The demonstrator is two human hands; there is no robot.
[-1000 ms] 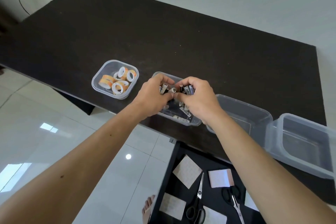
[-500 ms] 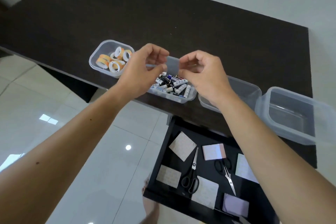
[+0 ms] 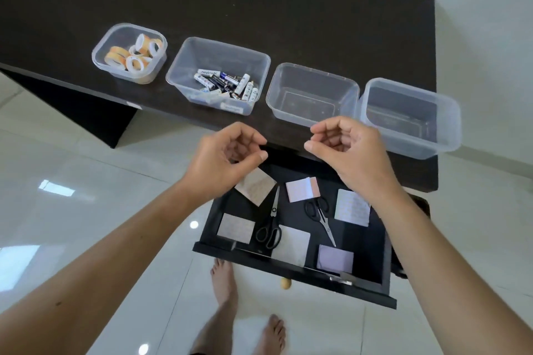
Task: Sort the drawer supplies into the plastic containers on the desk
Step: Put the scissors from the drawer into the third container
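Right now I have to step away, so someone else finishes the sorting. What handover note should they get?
Left hand and right hand: both empty, fingers loosely curled, above the open drawer.
Done: tape rolls in the first container, batteries in the second.
Third container and fourth container hold nothing.
Left: two scissors and the paper pads lie in the drawer, still to sort.

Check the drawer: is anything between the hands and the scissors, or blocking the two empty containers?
Nothing visible covers either pair of scissors in the open drawer; left hand and right hand hover above, holding nothing. Both empty containers stand open on the desk.
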